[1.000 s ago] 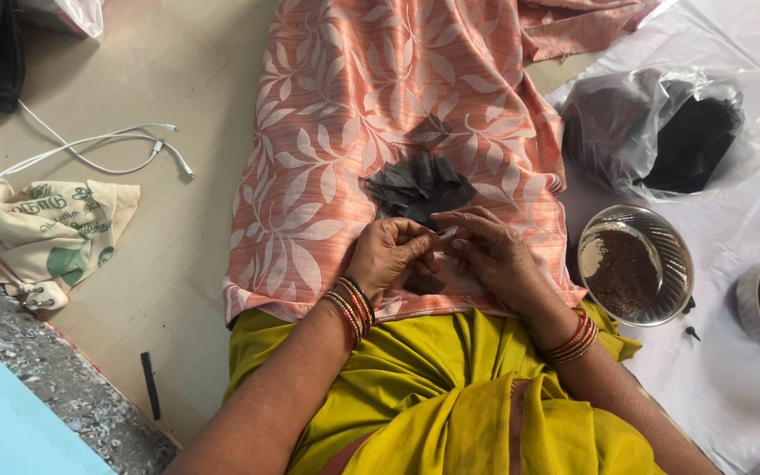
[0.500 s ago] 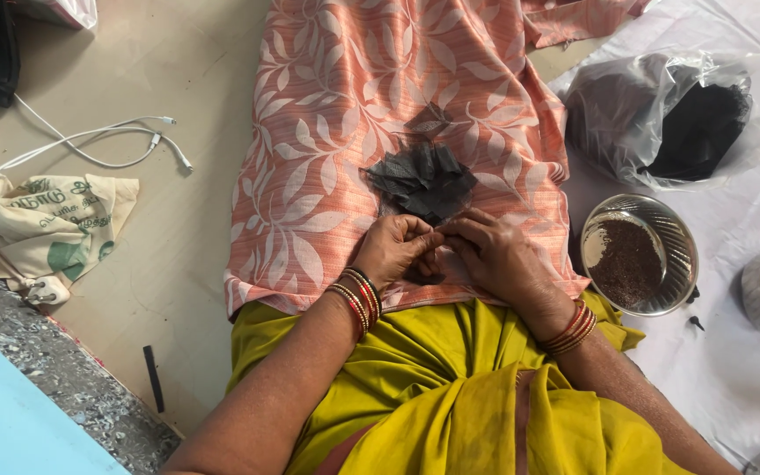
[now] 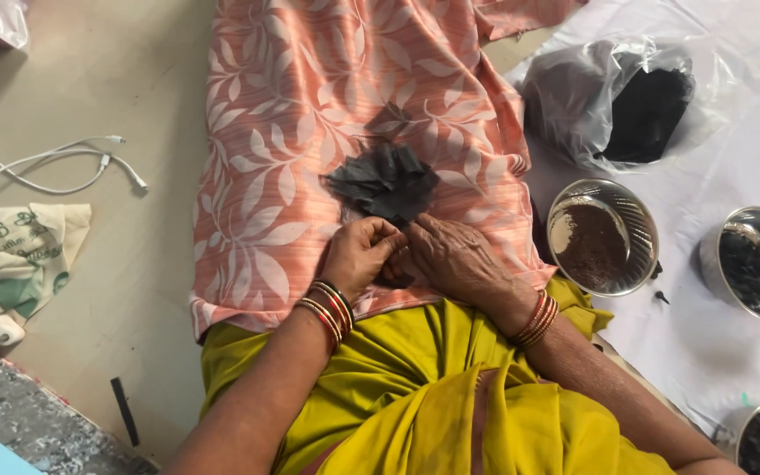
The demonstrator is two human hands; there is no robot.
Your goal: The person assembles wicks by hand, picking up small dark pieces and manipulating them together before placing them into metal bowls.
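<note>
surface: I see a peach leaf-print cloth (image 3: 310, 114) over the lap
pile: dark leaf pieces (image 3: 384, 180) mid-cloth
left hand (image 3: 360, 255): just below pile, pinching something dark
right hand (image 3: 455, 259): touching left, grip unclear
steel bowl (image 3: 602, 236): right of cloth

The peach leaf-print cloth (image 3: 310, 132) looks soft and matt, the dark leaf pieces (image 3: 384, 180) on it dull and papery — while the steel bowl (image 3: 635, 220) gleams smooth, and the plastic bag (image 3: 573, 88) is glossy, crinkled.
</note>
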